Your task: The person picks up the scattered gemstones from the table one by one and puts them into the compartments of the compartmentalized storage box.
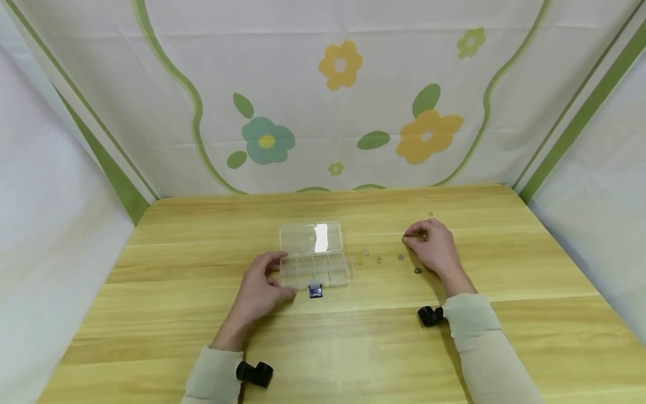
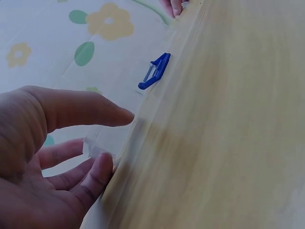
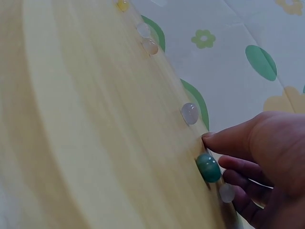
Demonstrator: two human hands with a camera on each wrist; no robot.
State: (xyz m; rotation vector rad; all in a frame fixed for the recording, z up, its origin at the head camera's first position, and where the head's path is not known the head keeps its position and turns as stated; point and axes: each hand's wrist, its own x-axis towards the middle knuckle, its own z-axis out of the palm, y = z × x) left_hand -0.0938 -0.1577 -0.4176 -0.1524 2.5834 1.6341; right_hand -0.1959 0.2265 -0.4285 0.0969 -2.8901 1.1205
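Left hand (image 1: 259, 289) resting on the wooden table (image 1: 353, 348), fingers loosely spread and cupped round the near left corner of a clear compartment box (image 1: 314, 269); thumb and fingertips (image 2: 102, 164) touching the box wall in the left wrist view, not closed round it. Lid of the box standing open just beyond those fingers; blue latch (image 1: 315, 290) just to the right of the thumb, on the box's near edge.

Right hand (image 1: 435, 247) well apart from the box, off to its right, fingers curled down to the tabletop. Green bead (image 3: 208, 167) right at the fingertips (image 3: 224, 140) in the right wrist view, thumb tip touching it from above, other fingers curled beneath; whether truly pinched or merely touched, cannot tell. Whitish bead (image 3: 189, 113) just beyond the thumb, another pale bead (image 3: 227, 192) close under the curled fingers. More small beads (image 1: 379, 260) scattered on the table between this hand and the box. One dark bead (image 1: 417, 271) near the heel of the hand.
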